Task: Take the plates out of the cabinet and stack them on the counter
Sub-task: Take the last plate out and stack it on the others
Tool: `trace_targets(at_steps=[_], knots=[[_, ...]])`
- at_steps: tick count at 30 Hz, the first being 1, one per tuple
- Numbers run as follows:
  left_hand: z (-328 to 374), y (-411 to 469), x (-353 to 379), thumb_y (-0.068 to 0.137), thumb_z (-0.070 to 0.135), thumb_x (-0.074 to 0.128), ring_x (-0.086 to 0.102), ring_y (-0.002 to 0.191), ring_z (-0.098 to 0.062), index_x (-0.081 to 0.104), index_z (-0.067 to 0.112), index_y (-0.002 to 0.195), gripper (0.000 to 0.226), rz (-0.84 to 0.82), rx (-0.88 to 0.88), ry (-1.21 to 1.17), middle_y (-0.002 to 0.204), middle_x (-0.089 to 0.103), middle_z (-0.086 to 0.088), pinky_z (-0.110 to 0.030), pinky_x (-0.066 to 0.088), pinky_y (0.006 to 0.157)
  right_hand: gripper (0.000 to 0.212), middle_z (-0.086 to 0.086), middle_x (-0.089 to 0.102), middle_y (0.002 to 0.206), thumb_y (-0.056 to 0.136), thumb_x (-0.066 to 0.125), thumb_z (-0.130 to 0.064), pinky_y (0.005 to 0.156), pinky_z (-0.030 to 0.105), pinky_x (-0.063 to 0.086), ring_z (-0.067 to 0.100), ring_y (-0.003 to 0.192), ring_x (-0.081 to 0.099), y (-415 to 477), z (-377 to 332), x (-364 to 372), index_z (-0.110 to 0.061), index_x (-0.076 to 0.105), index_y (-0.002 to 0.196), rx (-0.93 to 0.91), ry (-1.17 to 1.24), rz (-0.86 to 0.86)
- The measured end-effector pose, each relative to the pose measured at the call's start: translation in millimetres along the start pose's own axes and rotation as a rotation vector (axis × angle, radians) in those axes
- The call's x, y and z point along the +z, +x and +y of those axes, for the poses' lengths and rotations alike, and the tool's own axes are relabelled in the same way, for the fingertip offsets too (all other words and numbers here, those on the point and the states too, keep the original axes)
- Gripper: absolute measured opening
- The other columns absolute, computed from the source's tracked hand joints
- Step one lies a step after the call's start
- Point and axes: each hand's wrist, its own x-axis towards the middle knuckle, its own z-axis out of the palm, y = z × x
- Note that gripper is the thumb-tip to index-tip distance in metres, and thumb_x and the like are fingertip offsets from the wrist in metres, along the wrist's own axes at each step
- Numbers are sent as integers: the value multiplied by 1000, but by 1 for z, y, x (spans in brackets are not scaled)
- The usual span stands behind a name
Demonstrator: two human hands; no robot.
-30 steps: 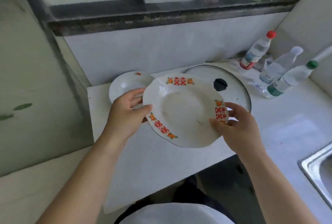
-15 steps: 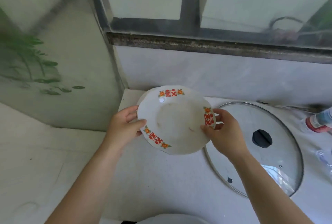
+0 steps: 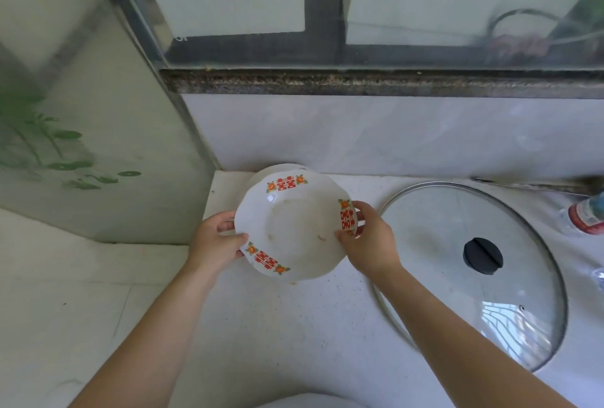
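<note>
Plate (image 3: 294, 227) with red-and-orange rim marks being held in both hands over the back left corner of the counter (image 3: 294, 326), just beside the glass lid (image 3: 441, 244). Pinching it at opposite edges: left hand (image 3: 214, 245) with thumb on the rim and fingers (image 3: 225, 219) curled underneath, right hand (image 3: 369, 244) doing the same on the other side, thumb pressing on the rim by a red mark.

Having travelled since a second ago: then floating nearer the body, with a second plate (image 3: 277, 168) lying in plain sight on the counter behind and to the left; now sitting almost squarely above that second plate, hiding all but a thin strip of white rim at the back. Not possible to tell whether already touching the one below or hovering just over it.

Judging from that: lining-up looking done, lowering being the step in hand, letting go not yet begun. Calling next for easing the plate down until nested, then sliding the fingers out sideways from under the rim without dragging the stack. Watching for the lid close on the right, and for curled fingers getting caught between the two rims.
</note>
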Motion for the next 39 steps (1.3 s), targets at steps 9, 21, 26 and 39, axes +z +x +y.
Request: trace_targets(at_steps=[9, 21, 26, 39], knots=[[-21, 31, 0, 77, -7, 60, 63, 96, -27, 63, 15, 110, 40, 16, 21, 98, 100, 60, 0, -39, 57, 76, 46, -5, 60, 107, 85, 61, -16, 55, 14, 44, 12, 81, 58, 13, 6, 21, -21, 48, 128, 70, -44, -7], [-27, 41, -5, 81, 0, 63, 64, 90, -21, 64, 19, 110, 35, -8, 65, 199, 99, 62, 4, -44, 56, 83, 49, -13, 54, 98, 84, 63, -20, 55, 16, 47, 5, 71, 57, 19, 14, 33, -23, 47, 129, 76, -99, -10], [-25, 43, -7, 81, 3, 64, 64, 85, -14, 64, 20, 110, 33, 4, 91, 226, 95, 60, 10, -42, 55, 83, 47, -11, 55, 100, 84, 65, -22, 66, 25, 54, 14, 83, 61, 22, 14, 34, -21, 48, 128, 82, -114, -29], [-25, 44, -6, 81, 5, 65, 59, 77, -5, 61, 19, 112, 34, 55, 130, 253, 105, 62, 4, -20, 44, 62, 56, -1, 56, 121, 81, 68, -32, 77, 31, 56, 16, 90, 62, 31, 22, 40, -23, 47, 131, 73, -158, -7]])
